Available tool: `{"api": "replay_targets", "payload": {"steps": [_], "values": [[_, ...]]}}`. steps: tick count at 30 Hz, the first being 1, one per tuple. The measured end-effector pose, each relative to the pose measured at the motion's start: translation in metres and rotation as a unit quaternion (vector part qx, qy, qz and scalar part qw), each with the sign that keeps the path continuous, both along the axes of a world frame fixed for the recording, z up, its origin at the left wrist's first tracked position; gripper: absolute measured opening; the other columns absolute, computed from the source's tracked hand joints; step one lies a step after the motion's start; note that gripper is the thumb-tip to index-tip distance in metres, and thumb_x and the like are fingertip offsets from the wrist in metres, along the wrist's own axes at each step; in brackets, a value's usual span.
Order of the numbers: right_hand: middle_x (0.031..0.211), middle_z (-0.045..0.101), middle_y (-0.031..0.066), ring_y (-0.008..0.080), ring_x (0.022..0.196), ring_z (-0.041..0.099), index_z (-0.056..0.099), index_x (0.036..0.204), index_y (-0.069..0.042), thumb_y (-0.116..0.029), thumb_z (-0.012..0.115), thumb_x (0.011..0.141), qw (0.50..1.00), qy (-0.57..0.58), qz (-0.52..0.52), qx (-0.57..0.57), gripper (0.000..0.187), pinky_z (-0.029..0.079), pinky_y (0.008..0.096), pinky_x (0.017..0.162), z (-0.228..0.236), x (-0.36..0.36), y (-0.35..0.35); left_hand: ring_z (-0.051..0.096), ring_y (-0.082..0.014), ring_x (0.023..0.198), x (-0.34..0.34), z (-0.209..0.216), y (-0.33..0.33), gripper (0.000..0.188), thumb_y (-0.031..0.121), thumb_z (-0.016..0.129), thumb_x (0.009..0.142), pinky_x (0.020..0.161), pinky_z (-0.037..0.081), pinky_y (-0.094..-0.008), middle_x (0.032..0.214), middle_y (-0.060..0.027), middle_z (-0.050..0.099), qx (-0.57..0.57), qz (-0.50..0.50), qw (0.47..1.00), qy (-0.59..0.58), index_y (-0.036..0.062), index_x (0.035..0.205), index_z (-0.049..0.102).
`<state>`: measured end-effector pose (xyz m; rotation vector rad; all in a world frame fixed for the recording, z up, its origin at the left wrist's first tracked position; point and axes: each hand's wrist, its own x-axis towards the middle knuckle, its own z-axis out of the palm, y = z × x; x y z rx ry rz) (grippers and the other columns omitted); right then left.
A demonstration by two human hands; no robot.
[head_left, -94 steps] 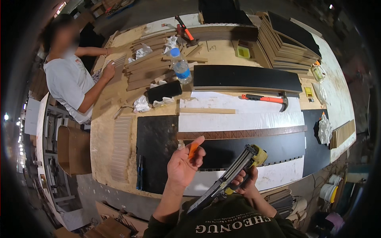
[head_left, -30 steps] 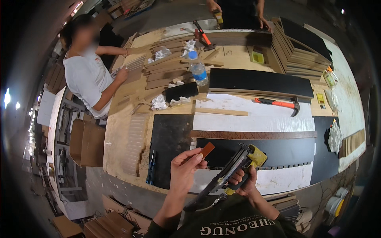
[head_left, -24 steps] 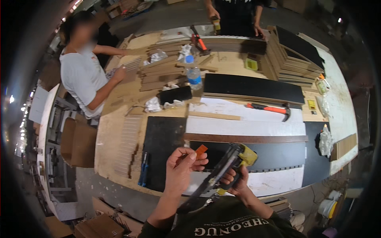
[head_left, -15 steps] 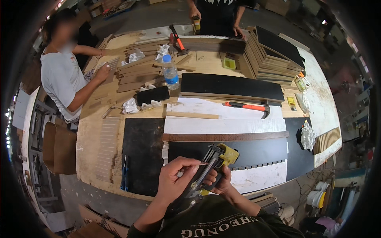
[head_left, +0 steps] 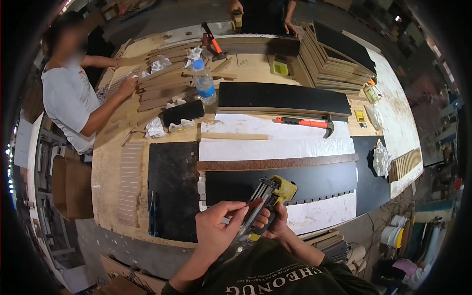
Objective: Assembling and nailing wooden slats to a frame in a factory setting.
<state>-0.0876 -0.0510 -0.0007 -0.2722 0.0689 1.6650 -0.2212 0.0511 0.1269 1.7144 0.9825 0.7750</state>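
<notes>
Right hand (head_left: 272, 222) grips the nail gun (head_left: 265, 201); left hand (head_left: 219, 231) fingers pinch an orange strip (head_left: 254, 204) at its magazine. Accidental trigger pressure risks firing.

Two of your hands are in view: your left hand (head_left: 216, 231) and your right hand (head_left: 273, 221), together on one nail gun (head_left: 268, 196) with a yellow end. On the surface (head_left: 113, 167) you have one clear plastic water bottle (head_left: 203, 82) with a blue cap, one orange-handled hammer (head_left: 305, 123) and two long black boards (head_left: 282, 96). Two other people stand at the surface: one in a white shirt (head_left: 69, 103) on your left, one at the far edge showing two hands (head_left: 236, 6).
</notes>
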Motion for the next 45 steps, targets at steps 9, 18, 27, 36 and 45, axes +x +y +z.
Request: {"api": "replay_targets", "payload": {"steps": [9,18,27,36,45], "values": [[0.065,0.047,-0.0013,0.0138,0.064,0.046,0.050,0.073,-0.013,-0.063,0.061,0.078,1.000,0.014,-0.005,-0.012,0.051,0.041,0.0272,0.067,0.000,-0.002,-0.002,0.059,-0.0076,0.058,0.007,0.002,0.002,0.009,0.000,0.072,0.077,0.054,0.046,-0.0213,0.066,-0.0053,0.063,-0.008,0.022,1.000,0.004,-0.0013,0.076,0.063],[0.066,0.047,-0.0010,0.0153,0.067,0.048,0.050,0.074,-0.015,-0.064,0.058,0.079,1.000,0.008,0.010,0.000,0.050,0.046,0.0379,0.081,-0.002,-0.001,-0.005,0.067,-0.0174,0.060,0.015,0.001,-0.001,0.009,0.002,0.072,0.076,0.051,0.053,-0.0267,0.070,-0.0086,0.065,0.088,-0.001,0.995,0.040,0.0020,0.078,0.063],[0.069,0.047,-0.0008,0.0155,0.068,0.048,0.048,0.076,-0.015,-0.063,0.054,0.083,0.999,0.027,-0.015,0.019,0.049,0.045,0.0378,0.082,-0.010,-0.004,-0.007,0.063,-0.0217,0.065,0.005,-0.017,-0.002,0.025,0.003,0.070,0.079,0.054,0.050,-0.0300,0.078,-0.0113,0.063,0.115,-0.016,0.993,0.007,0.0028,0.103,0.068],[0.068,0.045,0.0001,0.0158,0.067,0.049,0.047,0.076,-0.012,-0.059,0.055,0.083,1.000,0.016,-0.023,0.013,0.048,0.046,0.0425,0.086,-0.004,-0.005,-0.005,0.056,-0.0165,0.062,0.006,-0.018,-0.003,0.025,-0.003,0.068,0.079,0.055,0.043,-0.0256,0.076,-0.0089,0.059,0.134,-0.040,0.990,0.025,0.0025,0.104,0.070],[0.069,0.046,0.0013,0.0179,0.068,0.050,0.047,0.076,-0.012,-0.058,0.057,0.083,1.000,0.000,-0.009,0.027,0.047,0.046,0.0467,0.090,-0.006,-0.008,-0.009,0.057,-0.0170,0.068,0.002,-0.014,-0.010,0.027,-0.004,0.065,0.080,0.059,0.044,-0.0267,0.083,-0.0096,0.059,0.137,-0.042,0.988,0.056,0.0034,0.105,0.069]]}}
